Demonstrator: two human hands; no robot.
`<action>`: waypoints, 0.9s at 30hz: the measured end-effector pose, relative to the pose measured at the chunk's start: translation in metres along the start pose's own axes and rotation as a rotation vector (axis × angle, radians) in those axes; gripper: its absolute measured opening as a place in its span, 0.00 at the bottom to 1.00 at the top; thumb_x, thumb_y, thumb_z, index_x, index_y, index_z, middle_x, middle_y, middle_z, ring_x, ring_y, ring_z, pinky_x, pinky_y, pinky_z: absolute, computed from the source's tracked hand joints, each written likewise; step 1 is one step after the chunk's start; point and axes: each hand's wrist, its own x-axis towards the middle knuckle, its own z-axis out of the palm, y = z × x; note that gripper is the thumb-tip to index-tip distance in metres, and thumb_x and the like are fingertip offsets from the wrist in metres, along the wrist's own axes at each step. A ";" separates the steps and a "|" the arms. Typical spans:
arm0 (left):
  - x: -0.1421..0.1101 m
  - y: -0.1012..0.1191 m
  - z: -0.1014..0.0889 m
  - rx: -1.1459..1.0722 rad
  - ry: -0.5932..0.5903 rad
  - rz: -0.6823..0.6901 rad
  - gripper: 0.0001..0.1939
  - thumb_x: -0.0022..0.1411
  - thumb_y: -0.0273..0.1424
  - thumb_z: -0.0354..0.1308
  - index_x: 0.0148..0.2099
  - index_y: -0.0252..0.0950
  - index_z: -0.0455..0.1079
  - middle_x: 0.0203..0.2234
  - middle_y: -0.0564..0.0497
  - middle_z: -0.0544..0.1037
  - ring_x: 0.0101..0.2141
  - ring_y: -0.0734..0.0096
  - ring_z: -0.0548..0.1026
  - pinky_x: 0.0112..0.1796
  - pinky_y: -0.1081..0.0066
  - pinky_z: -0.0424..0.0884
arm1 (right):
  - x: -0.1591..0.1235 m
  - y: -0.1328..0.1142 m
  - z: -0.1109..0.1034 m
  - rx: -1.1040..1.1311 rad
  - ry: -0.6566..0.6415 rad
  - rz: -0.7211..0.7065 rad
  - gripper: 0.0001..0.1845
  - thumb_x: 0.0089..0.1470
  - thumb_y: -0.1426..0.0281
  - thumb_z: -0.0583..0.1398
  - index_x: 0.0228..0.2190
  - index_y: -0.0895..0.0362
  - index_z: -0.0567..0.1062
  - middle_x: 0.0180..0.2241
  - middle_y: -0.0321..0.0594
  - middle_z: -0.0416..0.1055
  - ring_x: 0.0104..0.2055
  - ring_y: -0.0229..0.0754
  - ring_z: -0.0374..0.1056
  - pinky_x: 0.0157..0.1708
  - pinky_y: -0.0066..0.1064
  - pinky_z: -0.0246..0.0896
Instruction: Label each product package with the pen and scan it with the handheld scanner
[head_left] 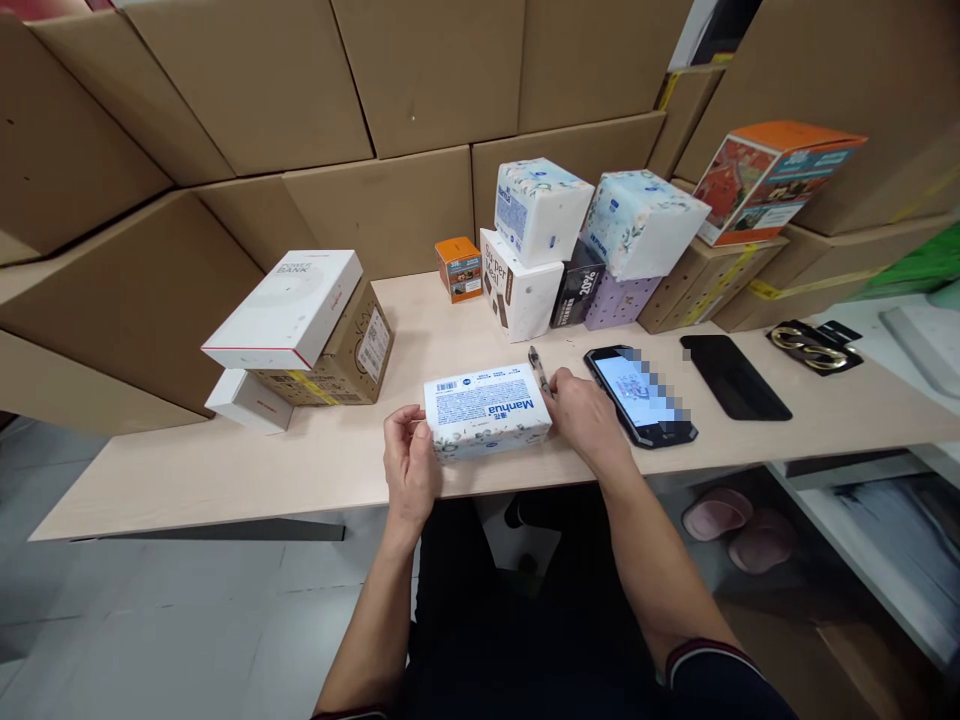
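A white tissue pack (487,410) printed with blue text lies on its side near the front edge of the pale wooden table (225,470). My left hand (409,462) grips its left end, fingers curled around the corner. My right hand (583,415) presses against its right end and holds a dark pen (539,369) that points up and away. Both hands frame the pack between them.
A lit phone (639,393) lies just right of my right hand, with a black case (733,376) beyond it. White boxes and a brown carton (300,330) stack at left. Tissue cubes and small boxes (570,250) stand at the back. Cardboard cartons wall the rear.
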 end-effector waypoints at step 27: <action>-0.005 0.016 0.007 0.411 -0.087 0.593 0.20 0.62 0.32 0.61 0.56 0.40 0.71 0.53 0.40 0.64 0.54 0.54 0.68 0.51 0.55 0.71 | -0.034 -0.012 0.002 0.877 0.401 -0.086 0.16 0.64 0.56 0.55 0.44 0.54 0.70 0.35 0.41 0.77 0.34 0.44 0.78 0.36 0.40 0.76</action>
